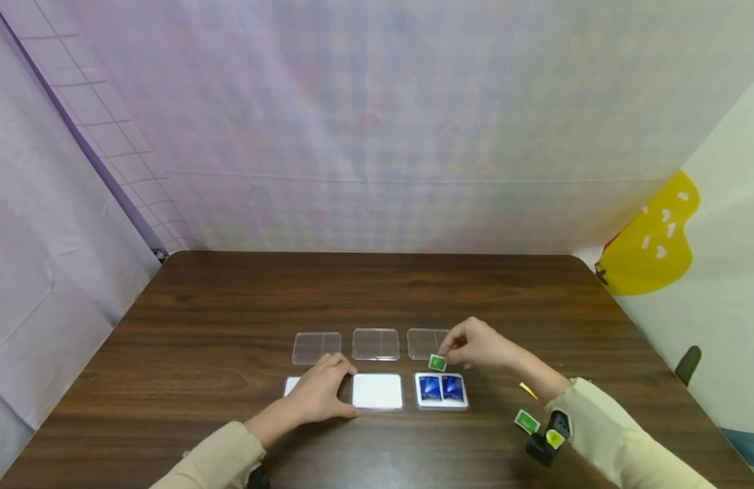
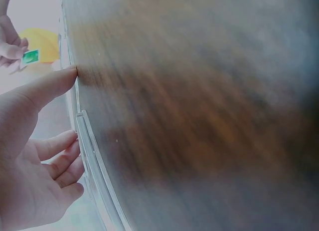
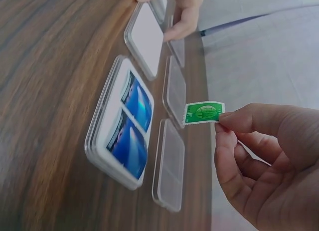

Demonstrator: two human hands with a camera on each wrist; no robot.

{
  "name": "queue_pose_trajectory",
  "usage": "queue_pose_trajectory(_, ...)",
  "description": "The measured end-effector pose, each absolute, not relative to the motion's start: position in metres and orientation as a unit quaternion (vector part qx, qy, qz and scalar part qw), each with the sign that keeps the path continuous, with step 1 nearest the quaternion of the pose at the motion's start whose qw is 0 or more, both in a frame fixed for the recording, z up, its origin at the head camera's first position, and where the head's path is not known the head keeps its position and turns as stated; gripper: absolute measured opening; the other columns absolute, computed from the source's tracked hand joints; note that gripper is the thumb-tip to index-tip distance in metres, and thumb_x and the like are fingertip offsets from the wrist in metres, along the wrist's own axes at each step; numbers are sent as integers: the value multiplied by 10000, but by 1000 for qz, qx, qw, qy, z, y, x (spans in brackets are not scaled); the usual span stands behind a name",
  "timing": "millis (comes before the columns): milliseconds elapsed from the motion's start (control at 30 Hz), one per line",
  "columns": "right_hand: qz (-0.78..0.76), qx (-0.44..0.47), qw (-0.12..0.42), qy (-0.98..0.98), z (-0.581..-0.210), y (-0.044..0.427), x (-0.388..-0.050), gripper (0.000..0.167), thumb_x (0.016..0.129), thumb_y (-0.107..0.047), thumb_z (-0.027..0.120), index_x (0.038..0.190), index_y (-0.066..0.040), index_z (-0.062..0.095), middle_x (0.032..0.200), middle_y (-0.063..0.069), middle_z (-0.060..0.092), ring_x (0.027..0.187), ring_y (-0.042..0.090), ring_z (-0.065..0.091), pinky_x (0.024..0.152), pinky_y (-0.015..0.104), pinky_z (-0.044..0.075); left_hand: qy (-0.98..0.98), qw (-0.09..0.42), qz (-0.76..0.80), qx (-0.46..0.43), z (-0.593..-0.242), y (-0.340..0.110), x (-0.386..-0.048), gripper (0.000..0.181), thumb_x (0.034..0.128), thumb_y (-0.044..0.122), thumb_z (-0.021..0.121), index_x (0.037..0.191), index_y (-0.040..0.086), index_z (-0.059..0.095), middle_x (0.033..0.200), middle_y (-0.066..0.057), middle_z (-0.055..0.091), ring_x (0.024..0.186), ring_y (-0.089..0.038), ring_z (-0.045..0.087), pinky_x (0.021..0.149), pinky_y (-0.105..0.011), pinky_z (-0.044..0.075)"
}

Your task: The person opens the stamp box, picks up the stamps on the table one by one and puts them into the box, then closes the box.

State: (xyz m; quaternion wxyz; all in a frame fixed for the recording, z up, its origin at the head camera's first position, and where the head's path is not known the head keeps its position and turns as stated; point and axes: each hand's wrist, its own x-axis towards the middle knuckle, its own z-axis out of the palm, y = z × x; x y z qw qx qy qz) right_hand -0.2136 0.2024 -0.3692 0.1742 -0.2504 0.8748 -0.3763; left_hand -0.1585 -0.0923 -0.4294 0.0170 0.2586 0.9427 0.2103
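Pale sleeves (image 1: 627,435) lead to two hands: the right hand (image 1: 477,345) pinches a small green stamp (image 3: 205,112) by one edge, raised above the table (image 1: 377,288) near a clear lid (image 1: 422,345) and a white case (image 1: 441,403) bearing two blue stamps (image 1: 430,388). Beside them, the left hand (image 1: 322,392) spreads wide, thumb and fingers at the left corners of a blank white case (image 1: 378,392) (whether they press, one cannot tell).

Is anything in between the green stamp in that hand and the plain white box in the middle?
No, nothing visible stands between the green stamp, pinched in the right hand, and the middle white box. The left hand is at that box's left edge, on the side away from the stamp.
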Motion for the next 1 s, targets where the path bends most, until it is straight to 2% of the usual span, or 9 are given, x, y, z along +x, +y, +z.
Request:
queue_pose_trajectory(467,-384,-271,184,863,-368,178,-212,72,729,16,647,790,15,685,703,34,647,599,89,545,488,295,502,942,13,213,261,-431,-92,-159,591,624,379,789,1055,17,607,1022,-51,550,963,-203,499,877,-358,443)
queue_pose_trajectory(733,-399,-277,188,853,-370,163,-209,85,726,28,632,787,12,690,691,47,653,566,59,533,470,218,471,939,4,214,268,-429,-92,-158,580,618,352,798,1043,7,605,1008,-59,549,953,-206,499,870,-359,442)
queue_pose_trajectory(1000,-414,-292,198,839,-374,144,-204,69,731,27,648,785,17,690,702,38,648,561,89,541,476,230,481,940,2,213,266,-429,-91,-158,584,616,367,794,1045,16,610,1009,-50,552,955,-198,498,873,-352,442)
